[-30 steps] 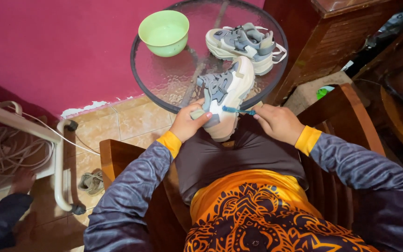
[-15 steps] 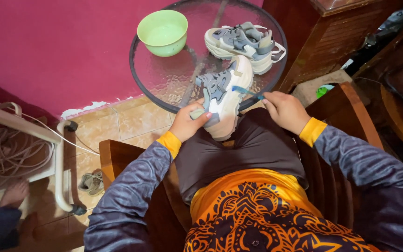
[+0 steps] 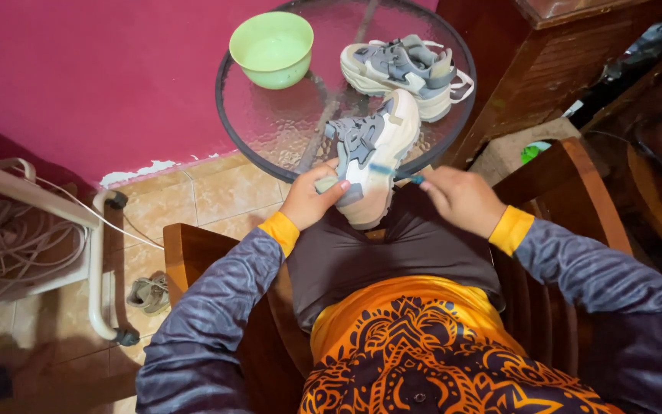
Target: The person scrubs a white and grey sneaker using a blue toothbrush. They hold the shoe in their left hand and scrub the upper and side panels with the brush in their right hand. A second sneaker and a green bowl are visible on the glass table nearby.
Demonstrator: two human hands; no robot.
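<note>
My left hand (image 3: 309, 201) grips the heel end of a cream and grey sneaker (image 3: 369, 153) that rests on my lap and leans against the edge of the round glass table (image 3: 270, 130). My right hand (image 3: 460, 199) holds a small blue-handled brush (image 3: 392, 173), whose blurred head lies across the side of the sneaker. A second matching sneaker (image 3: 404, 67) lies on its side on the table's far right. A light green bowl (image 3: 271, 47) stands on the table's far left.
I sit in a wooden chair (image 3: 185, 253) with armrests. A dark wooden cabinet (image 3: 545, 61) stands right of the table. At left are a white metal frame (image 3: 93, 261) with coiled cord, a small shoe (image 3: 147, 293) on the tiled floor, and a magenta wall (image 3: 78, 77).
My right hand has moved the brush back and forth across the sneaker's side. The left hand keeps its hold on the sneaker.
</note>
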